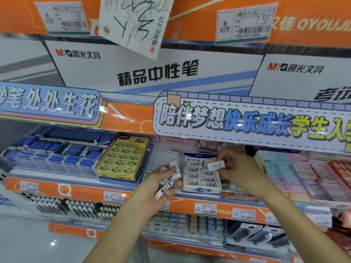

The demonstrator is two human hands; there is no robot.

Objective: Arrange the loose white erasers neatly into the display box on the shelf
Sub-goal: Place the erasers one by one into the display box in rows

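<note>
A white and blue display box (201, 191) stands on the middle shelf, with several white erasers laid in rows inside it. My right hand (241, 168) pinches one white eraser (216, 165) by its end, held just above the box's far right part. My left hand (157, 188), left of the box, is closed around a bunch of several white erasers (171, 177) that stick out at odd angles. One loose white eraser (173, 151) lies on the shelf behind the box, to its left.
A yellow box of 2B erasers (121, 160) sits left of the display box, with blue erasers (55, 152) further left. Pastel and red stationery boxes (307, 177) crowd the right. An overhanging shelf banner (247, 120) hangs close above. Pens (79, 205) fill the lower shelf.
</note>
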